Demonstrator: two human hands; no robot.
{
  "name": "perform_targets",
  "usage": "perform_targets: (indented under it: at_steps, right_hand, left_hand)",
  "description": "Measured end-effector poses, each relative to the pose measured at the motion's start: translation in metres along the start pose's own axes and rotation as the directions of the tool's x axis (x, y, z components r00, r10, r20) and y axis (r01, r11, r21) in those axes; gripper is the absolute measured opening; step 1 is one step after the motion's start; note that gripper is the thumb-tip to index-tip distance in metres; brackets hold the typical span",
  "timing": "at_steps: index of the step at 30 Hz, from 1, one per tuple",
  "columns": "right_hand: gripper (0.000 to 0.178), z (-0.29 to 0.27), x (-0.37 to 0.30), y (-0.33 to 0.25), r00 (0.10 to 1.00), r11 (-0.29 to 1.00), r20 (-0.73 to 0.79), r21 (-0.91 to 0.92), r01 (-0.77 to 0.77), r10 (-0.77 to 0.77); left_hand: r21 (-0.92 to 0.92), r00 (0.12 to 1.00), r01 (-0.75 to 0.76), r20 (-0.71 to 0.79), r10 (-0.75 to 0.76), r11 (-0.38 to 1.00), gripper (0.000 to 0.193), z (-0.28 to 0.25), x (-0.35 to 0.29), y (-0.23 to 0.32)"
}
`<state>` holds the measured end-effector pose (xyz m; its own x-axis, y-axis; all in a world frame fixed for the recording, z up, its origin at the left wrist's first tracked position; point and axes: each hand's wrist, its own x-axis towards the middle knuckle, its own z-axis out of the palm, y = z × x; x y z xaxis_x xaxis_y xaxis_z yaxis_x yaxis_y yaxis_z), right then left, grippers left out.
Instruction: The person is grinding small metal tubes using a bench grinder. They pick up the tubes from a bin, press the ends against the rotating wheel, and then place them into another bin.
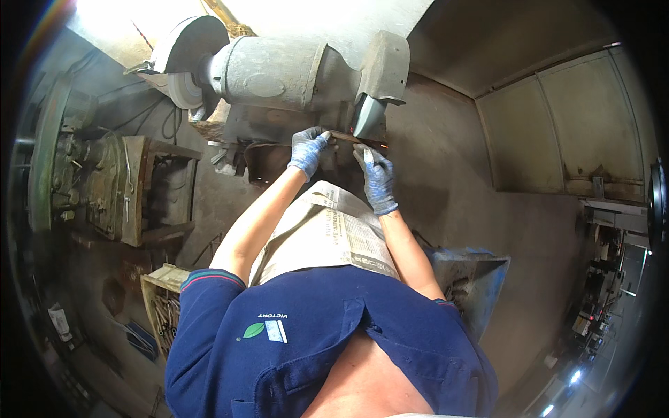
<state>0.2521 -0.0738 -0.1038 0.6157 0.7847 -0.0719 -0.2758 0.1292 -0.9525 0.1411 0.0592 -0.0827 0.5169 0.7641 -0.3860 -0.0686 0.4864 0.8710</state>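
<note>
A slim brownish metal bar (343,136) spans the gap between my two hands, just below the right wheel (368,117) of a grey bench grinder (268,73). My left hand (307,150), in a blue-grey work glove, pinches the bar's left end. In a matching glove, my right hand (377,180) has its fingertips closed at the bar's right part. Small orange sparks show beside the wheel's lower edge. The bar seems to touch the wheel, though the exact contact is too small to make out.
The grinder's left wheel (184,90) sits under a round guard. Newspaper (341,230) covers my lap. A crate of metal rods (164,282) stands at my left, a blue-edged bin (488,279) at my right. A greenish machine (104,181) is farther left.
</note>
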Motion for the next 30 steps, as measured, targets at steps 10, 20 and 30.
perform_targets:
  at_steps: [10, 20, 30]
  right_hand:
    - [0.029, -0.002, -0.041, -0.014, 0.972, 0.975, 0.113, 0.107, 0.194, -0.206]
    - [0.039, 0.016, -0.101, -0.092, 0.826, 0.664, 0.201, -0.51, 0.547, -0.527]
    - [0.041, 0.021, -0.12, -0.1, 0.84, 0.699, 0.154, -0.488, 0.523, -0.521]
  left_hand:
    - [0.05, 0.966, -0.224, 0.146, 0.215, 0.973, 0.013, -0.026, -0.036, -0.012]
    - [0.046, 0.813, -0.484, 0.394, 0.429, 0.874, 0.021, -0.024, -0.093, 0.015]
    - [0.009, 0.782, -0.509, 0.422, 0.458, 0.861, 0.024, -0.02, -0.107, 0.024]
